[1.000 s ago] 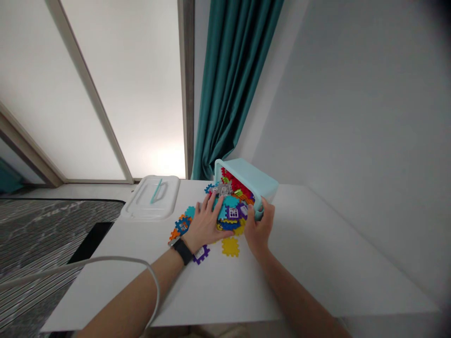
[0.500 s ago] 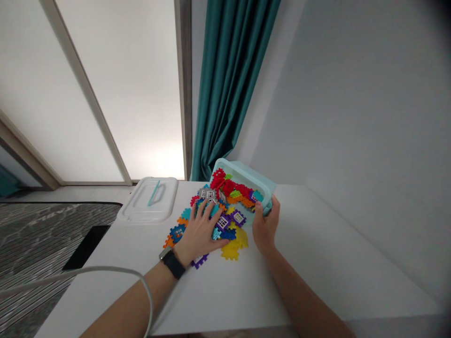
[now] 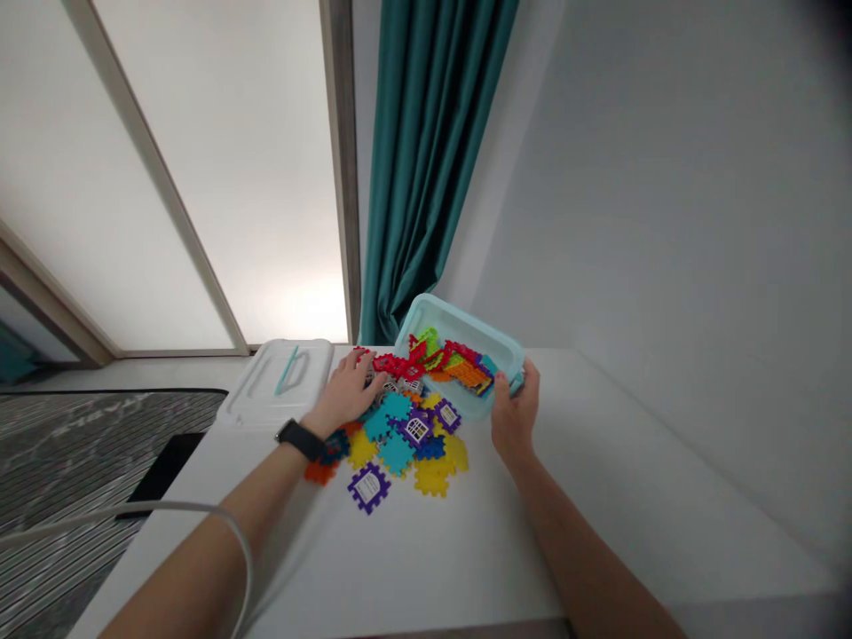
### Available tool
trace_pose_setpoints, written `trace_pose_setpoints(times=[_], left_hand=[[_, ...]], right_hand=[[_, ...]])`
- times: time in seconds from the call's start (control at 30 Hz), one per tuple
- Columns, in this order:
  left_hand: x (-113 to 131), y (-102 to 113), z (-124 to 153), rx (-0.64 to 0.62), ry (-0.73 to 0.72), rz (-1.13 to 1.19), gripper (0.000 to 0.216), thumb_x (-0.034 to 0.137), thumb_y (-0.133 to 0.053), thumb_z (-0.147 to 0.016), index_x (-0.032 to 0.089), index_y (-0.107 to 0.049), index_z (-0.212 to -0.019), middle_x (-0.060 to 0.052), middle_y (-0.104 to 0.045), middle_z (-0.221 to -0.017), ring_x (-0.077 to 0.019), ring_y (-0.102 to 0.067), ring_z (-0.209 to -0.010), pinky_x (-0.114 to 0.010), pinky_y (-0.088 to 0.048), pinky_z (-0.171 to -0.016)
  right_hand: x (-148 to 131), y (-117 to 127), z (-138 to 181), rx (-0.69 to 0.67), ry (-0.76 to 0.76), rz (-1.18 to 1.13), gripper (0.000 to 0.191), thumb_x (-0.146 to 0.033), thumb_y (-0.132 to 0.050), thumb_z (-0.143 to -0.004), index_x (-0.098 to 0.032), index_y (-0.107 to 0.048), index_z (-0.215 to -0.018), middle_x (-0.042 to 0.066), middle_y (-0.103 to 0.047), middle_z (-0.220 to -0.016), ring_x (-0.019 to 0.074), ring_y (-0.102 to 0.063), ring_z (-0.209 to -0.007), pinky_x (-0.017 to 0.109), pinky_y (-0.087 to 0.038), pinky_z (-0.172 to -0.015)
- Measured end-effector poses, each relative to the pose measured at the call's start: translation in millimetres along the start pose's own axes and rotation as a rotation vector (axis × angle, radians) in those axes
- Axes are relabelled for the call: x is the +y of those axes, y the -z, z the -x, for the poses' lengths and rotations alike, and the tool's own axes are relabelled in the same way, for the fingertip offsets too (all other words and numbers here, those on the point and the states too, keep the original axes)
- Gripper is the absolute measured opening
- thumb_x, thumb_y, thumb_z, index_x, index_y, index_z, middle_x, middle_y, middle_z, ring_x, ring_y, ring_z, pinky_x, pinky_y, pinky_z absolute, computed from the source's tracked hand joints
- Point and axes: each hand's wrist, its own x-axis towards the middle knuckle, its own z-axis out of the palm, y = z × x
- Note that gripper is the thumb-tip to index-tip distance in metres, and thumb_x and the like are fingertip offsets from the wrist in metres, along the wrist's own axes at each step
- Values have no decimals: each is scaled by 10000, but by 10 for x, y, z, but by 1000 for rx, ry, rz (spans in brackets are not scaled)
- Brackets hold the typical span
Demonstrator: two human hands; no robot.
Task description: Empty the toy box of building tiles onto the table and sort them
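Observation:
My right hand (image 3: 515, 410) grips the right end of a light blue plastic bin (image 3: 507, 348), which is tilted toward me. Red, green and orange interlocking tiles (image 3: 464, 368) lie inside it. In front of the bin a heap of toothed plastic tiles spreads over the table, among them a turquoise tile (image 3: 397, 453), a yellow tile (image 3: 432, 479) and a purple window tile (image 3: 417, 429). My left hand (image 3: 347, 390), with a dark watch on its wrist, rests on the heap's left side, fingers outstretched over red and grey tiles. A purple tile (image 3: 368, 487) lies apart at the near side.
A clear lid (image 3: 249, 390) with a turquoise-edged handle lies left of the heap on the white table (image 3: 413, 568). A pale cable (image 3: 193, 507) crosses near my left forearm. Behind stand a green curtain (image 3: 426, 177) and sliding panels; a wall is at the right.
My left hand has moved left and away from me, uncovering turquoise and yellow tiles. Some red tiles have slid out of the bin. My right hand and the bin's right end have shifted slightly right.

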Motion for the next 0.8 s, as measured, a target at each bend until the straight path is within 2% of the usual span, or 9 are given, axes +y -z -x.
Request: trace_pose_setpoints(times=[0.1,0.23,0.43,0.6,0.7,0.8], left_hand=[[-132,31,-407,-76,-7,-17,649,561,-267,-999,122,-425,-1449,-179,-494,-1454,-293,-448,-1363,-437,-342,-1144],[-213,-45,-709,-191,-33,-59,636,623,-261,-977,213,-526,-1384,-115,-579,-1404,-291,-466,-1349,-449,-326,-1134],[-291,-157,-604,-316,-57,-108,630,682,-358,-924,239,-612,-1294,-136,-592,-1366,-367,-488,-1289,-556,-351,-1067],[-377,-41,-527,-356,-150,-77,525,619,-416,-930,224,-688,-1143,-113,-688,-1140,-299,-589,-1122,-439,-423,-1015],[-460,19,-521,-343,-177,-39,473,555,-539,-879,199,-680,-1157,-104,-705,-1049,-273,-634,-1014,-389,-467,-956],[-537,36,-511,-314,-175,9,407,427,-578,-854,186,-666,-1169,-86,-716,-996,-245,-663,-903,-363,-513,-869]], right_hand=[[-12,6,3,-16,5,0,545,-475,-585,-888,-212,-500,-1357,114,-593,-1249,270,-574,-1119,479,-436,-1018],[-37,15,12,-28,2,1,515,-467,-593,-889,-221,-519,-1336,107,-593,-1253,271,-568,-1126,486,-431,-1022],[-45,14,-11,-24,-3,27,516,-465,-585,-893,-211,-520,-1337,109,-593,-1254,275,-567,-1137,489,-425,-1028],[-14,-6,-22,-17,-2,45,539,-482,-575,-890,-210,-509,-1351,116,-590,-1263,285,-568,-1158,493,-422,-1037],[-11,-6,-35,1,-5,37,545,-488,-573,-888,-212,-509,-1353,115,-589,-1271,284,-570,-1158,490,-425,-1036],[-28,3,-55,23,-9,44,550,-488,-575,-881,-207,-515,-1350,118,-585,-1277,286,-568,-1158,489,-421,-1039]])
